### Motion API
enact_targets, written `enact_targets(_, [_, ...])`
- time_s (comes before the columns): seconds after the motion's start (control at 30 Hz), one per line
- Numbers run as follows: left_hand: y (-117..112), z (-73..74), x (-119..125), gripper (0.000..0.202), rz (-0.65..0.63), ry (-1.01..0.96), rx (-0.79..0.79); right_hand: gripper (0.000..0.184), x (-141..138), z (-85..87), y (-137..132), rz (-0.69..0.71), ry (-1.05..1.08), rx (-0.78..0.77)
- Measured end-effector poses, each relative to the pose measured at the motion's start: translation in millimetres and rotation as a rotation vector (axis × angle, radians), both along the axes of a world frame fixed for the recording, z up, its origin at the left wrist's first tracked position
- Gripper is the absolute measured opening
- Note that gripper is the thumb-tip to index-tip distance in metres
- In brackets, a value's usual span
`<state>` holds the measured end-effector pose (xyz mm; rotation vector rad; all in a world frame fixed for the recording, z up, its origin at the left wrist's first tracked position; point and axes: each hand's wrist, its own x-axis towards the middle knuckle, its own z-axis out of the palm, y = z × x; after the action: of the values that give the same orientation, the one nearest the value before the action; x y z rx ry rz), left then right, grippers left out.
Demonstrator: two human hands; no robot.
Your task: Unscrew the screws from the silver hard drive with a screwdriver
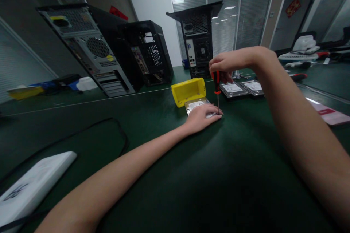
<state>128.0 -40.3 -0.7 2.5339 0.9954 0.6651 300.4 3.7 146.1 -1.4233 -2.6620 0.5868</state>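
Observation:
My left hand (202,117) lies flat on a silver hard drive (196,104) on the green table, fingers stretched over its near edge. My right hand (228,63) is closed round the handle of a red and black screwdriver (217,89), held upright with its tip down at the drive's right corner beside my left fingertips. A yellow plastic bin (188,91) sits just behind the drive.
Two more hard drives (242,88) lie to the right behind the screwdriver. Three open computer towers (149,52) stand at the back. A black cable (120,134) and a white box (32,185) lie at the left. A pink-white sheet (329,113) lies at the right.

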Motion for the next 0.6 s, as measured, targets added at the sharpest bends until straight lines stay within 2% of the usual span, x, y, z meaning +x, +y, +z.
enact_targets(0.23, [0.1, -0.6, -0.3, 0.027, 0.013, 0.009, -0.003, 0.037, 4.1, 4.0, -7.1, 0.021, -0.02, -0.014])
enact_targets(0.6, [1.4, -2.1, -0.4, 0.028, -0.008, 0.007, 0.021, 0.04, 1.1, 4.8, -5.6, 0.068, -0.077, 0.106])
